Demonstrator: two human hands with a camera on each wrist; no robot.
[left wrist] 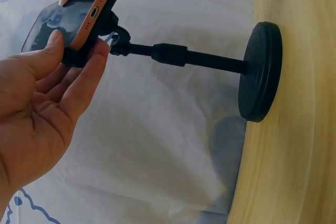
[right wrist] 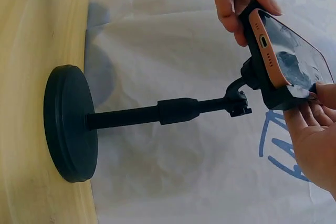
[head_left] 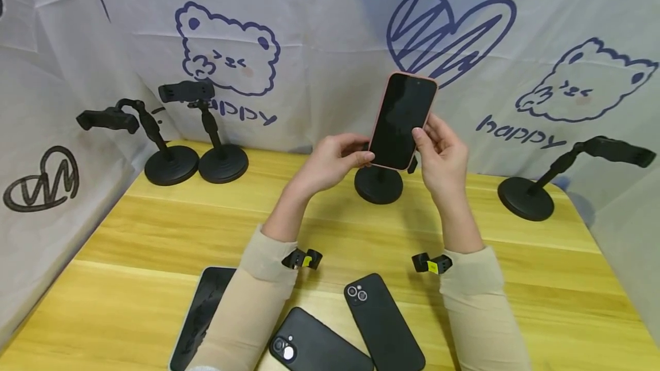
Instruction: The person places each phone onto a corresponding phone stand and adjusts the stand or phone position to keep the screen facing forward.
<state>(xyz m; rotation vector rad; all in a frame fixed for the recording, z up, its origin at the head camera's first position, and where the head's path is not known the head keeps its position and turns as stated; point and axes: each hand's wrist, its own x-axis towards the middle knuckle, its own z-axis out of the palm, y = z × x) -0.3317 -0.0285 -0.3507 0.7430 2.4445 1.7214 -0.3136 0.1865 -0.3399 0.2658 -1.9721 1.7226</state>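
A smartphone (head_left: pixel 402 122) in a pinkish-orange case leans upright at the clamp of a black phone stand (head_left: pixel 378 185), its dark screen facing me. My left hand (head_left: pixel 335 162) grips its lower left side, thumb at the front edge and fingers behind the clamp. On the opposite side my right hand (head_left: pixel 444 156) holds the phone, thumb on the screen's edge. The left wrist view shows the case's port edge (left wrist: pixel 94 13) against the clamp (left wrist: pixel 79 56). In the right wrist view the stand's pole (right wrist: pixel 178 111) runs from its round base to the clamp behind the phone.
Two black stands (head_left: pixel 172 165) (head_left: pixel 223 163) are at the back left and another stand (head_left: pixel 526 199) at the right. Near the front lie two black-backed phones (head_left: pixel 384 322) (head_left: pixel 319 342) and a dark-screened device (head_left: pixel 203 314) partly under my left sleeve. A printed white cloth (head_left: pixel 330 44) hangs behind the table.
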